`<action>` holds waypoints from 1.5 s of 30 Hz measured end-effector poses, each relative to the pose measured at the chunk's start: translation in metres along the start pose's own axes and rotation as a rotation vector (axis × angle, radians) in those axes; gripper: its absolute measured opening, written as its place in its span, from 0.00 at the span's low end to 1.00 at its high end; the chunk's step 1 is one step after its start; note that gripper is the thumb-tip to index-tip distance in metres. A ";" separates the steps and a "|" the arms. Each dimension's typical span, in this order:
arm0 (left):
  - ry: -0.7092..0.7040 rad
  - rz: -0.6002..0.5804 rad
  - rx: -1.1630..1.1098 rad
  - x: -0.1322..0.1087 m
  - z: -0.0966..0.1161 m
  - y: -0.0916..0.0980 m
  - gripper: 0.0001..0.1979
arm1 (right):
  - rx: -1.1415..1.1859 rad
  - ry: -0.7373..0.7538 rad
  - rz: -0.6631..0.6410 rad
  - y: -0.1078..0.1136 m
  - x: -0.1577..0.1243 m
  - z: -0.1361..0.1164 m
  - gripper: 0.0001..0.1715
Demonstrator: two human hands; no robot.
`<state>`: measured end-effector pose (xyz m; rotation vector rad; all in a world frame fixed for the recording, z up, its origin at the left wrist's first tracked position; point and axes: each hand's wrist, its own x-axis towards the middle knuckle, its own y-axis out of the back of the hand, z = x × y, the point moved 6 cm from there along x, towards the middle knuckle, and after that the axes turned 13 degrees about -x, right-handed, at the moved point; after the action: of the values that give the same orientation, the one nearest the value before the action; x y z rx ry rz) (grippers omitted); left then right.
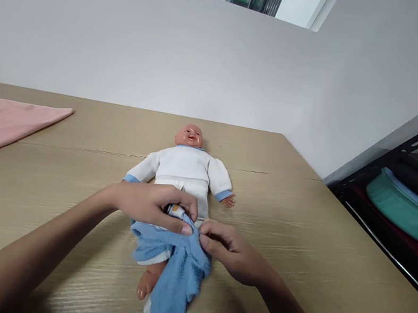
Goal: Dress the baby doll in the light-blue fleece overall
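A baby doll (pixel 184 165) in a white top and white bottoms with blue cuffs lies on its back, its head toward the wall. Fluffy blue pants (pixel 182 276) with white hems are bunched around its legs. One bare doll foot (pixel 150 281) sticks out of the left pant leg; the other leg's end is covered by cloth. My left hand (pixel 157 206) pinches the pants' waistband from the left, thumb on top. From the right, my right hand (pixel 231 249) grips the same waistband between thumb and fingers. A patterned patch shows inside the waistband under my left hand.
The wooden table (pixel 281 228) runs back to a white wall (pixel 151 49). A pink cloth (pixel 0 125) lies at the left. On the right stands a black rack (pixel 403 153) holding a teal folded item (pixel 409 211). The table's front edge is close below the doll's feet.
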<state>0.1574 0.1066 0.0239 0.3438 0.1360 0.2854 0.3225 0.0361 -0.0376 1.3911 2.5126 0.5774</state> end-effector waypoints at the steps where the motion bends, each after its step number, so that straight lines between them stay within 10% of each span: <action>1: 0.002 0.019 0.004 0.000 -0.001 0.001 0.15 | -0.041 0.009 0.077 0.004 0.000 -0.002 0.20; 5: 0.066 0.086 0.022 0.001 -0.005 0.006 0.21 | -0.086 -0.053 0.273 0.012 -0.005 -0.001 0.21; 19: -0.079 0.160 -0.310 0.004 -0.002 0.009 0.11 | -0.158 0.046 0.290 0.003 -0.029 -0.003 0.15; 27: -0.156 0.122 -0.349 0.004 0.006 0.004 0.11 | 0.356 0.016 0.210 -0.016 -0.015 0.017 0.28; 34: 0.205 0.049 0.094 -0.005 -0.013 0.004 0.24 | 0.082 -0.165 0.222 0.002 -0.015 0.017 0.19; 39: 0.066 -0.012 -0.141 0.004 -0.019 -0.003 0.14 | -0.139 -0.154 0.177 0.012 -0.022 -0.005 0.13; 45: 0.038 0.030 -0.268 0.012 -0.035 -0.006 0.16 | 0.225 -0.116 -0.011 -0.006 -0.024 -0.010 0.27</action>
<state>0.1645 0.1155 -0.0120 0.0745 0.1279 0.3351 0.3274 0.0106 -0.0311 1.4377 2.5516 0.2083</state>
